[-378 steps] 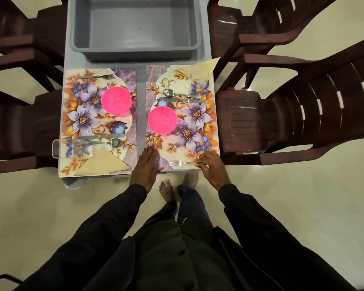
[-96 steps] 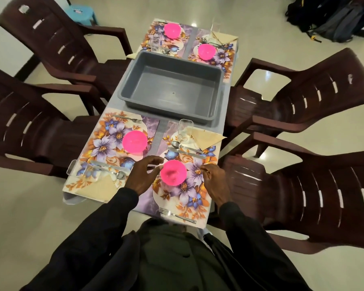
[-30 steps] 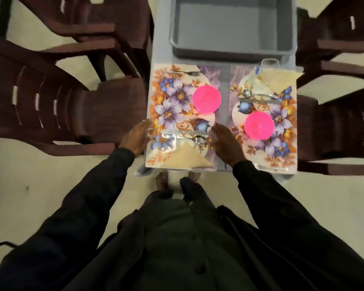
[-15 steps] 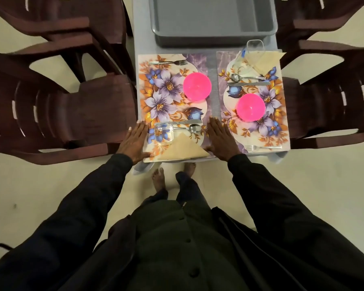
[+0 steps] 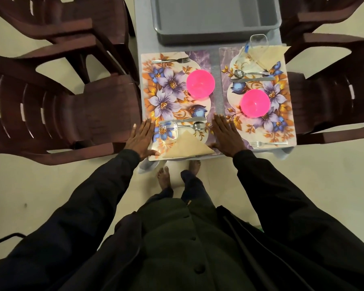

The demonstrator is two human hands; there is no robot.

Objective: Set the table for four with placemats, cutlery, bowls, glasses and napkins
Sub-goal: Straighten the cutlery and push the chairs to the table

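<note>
Two floral placemats lie side by side at the near end of the table. The left placemat (image 5: 156,85) carries a pink bowl (image 5: 200,83), a fork (image 5: 170,60), a knife and spoon (image 5: 194,125), a clear glass (image 5: 168,131) and a folded beige napkin (image 5: 187,147). The right placemat (image 5: 282,114) has a pink bowl (image 5: 254,103), a spoon and knife (image 5: 251,76), a fork (image 5: 268,143), a glass (image 5: 258,40) and a napkin (image 5: 266,55). My left hand (image 5: 140,139) lies flat on the left placemat's left edge. My right hand (image 5: 227,136) lies flat at its right edge, fingers spread.
A grey plastic tub (image 5: 215,15) sits on the table just beyond the placemats. Dark brown plastic chairs stand close on the left (image 5: 61,114) and right (image 5: 334,101). My bare feet (image 5: 164,175) are on the pale floor below the table edge.
Over the earlier frames my hands shifted from the right placemat to the two sides of the left placemat. In the last half second they stay flat there, with little movement.
</note>
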